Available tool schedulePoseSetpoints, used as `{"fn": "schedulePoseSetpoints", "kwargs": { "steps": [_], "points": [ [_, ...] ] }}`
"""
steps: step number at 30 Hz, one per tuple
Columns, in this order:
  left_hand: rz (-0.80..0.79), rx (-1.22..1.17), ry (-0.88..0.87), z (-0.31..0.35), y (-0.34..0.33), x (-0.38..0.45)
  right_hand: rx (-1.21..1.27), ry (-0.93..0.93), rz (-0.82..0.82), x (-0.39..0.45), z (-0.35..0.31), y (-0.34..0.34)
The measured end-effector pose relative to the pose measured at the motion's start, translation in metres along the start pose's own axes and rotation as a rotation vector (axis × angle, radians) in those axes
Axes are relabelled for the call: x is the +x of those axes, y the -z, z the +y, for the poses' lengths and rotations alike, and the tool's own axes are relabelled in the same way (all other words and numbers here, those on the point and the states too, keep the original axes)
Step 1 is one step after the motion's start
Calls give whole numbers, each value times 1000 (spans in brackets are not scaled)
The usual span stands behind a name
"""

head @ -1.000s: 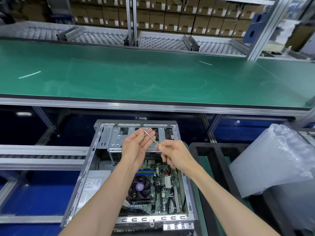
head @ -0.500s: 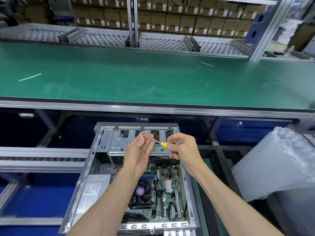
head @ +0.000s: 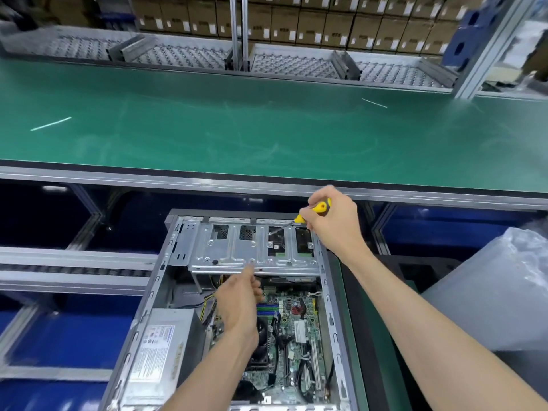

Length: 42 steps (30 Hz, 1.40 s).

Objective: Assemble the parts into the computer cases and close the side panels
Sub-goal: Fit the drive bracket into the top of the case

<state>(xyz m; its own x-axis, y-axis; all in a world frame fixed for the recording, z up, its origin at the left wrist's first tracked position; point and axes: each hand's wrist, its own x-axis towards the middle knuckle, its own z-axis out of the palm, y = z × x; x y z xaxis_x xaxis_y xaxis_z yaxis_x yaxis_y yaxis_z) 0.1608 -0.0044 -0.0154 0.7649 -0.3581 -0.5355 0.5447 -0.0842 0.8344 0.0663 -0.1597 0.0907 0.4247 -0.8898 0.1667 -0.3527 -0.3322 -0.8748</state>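
Head view: 1 open grey steel computer case (head: 166,292) lies on its side below the near edge of the long green worktop (head: 267,134), its side panel off. Inside it sit 1 green motherboard (head: 299,333) with a black fan partly hidden by the left forearm, 1 silver power supply (head: 160,351) at the lower left, and 1 silver perforated drive cage (head: 255,250) across the far end. The power supply carries a white label with blue and black print, too blurred to read.

The right hand (head: 335,221) is clenched around 1 yellow-and-black-handled screwdriver (head: 314,210); its thin metal shaft slants down and left, the tip meeting the top of the drive cage by 1 of the dark cut-outs. The left hand (head: 240,298) is loosely curled above the motherboard, forefinger stretched out to touch the cage's near edge; I cannot tell whether it pinches anything.

A crumpled clear plastic bag (head: 489,292) lies to the right of the case. Rows of brown cardboard boxes (head: 326,28) with small white labels, unreadable and too many to count, stand behind the metal roller racks (head: 178,54).
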Motion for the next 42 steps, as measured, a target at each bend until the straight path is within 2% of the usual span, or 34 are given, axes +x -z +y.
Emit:
{"fn": "schedulePoseSetpoints", "kwargs": {
  "steps": [4, 8, 12, 16, 21, 26, 31, 36, 39, 42],
  "points": [
    [-120, 23, 133, -7, -14, 5, -188, 53, -74, 9, -4, -18],
    [-345, -235, 345, -1, -23, 18, -253, 54, -102, 11, 0, -26],
    [-478, -342, 421, -4, -28, 33, -306, 90, -118, 14, 0, -26],
    [-551, -356, 418, -6, -28, 34, -396, 244, -226, 15, -13, -27],
    [-547, -321, 376, -6, -27, 34, -623, 431, -431, 23, -41, -38],
    [-487, -347, 380, -8, -28, 33, -914, 463, -333, 28, -58, -52],
    [-519, -357, 371, -6, -27, 33, -870, 375, -519, 32, -69, -43],
    [-507, -355, 367, -6, -27, 31, -969, 350, -400, 32, -65, -48],
    [-503, -362, 361, -5, -28, 30, -976, 408, -459, 27, -74, -52],
    [-494, -369, 354, -6, -30, 31, -912, 390, -540, 26, -77, -55]
  ]
}}
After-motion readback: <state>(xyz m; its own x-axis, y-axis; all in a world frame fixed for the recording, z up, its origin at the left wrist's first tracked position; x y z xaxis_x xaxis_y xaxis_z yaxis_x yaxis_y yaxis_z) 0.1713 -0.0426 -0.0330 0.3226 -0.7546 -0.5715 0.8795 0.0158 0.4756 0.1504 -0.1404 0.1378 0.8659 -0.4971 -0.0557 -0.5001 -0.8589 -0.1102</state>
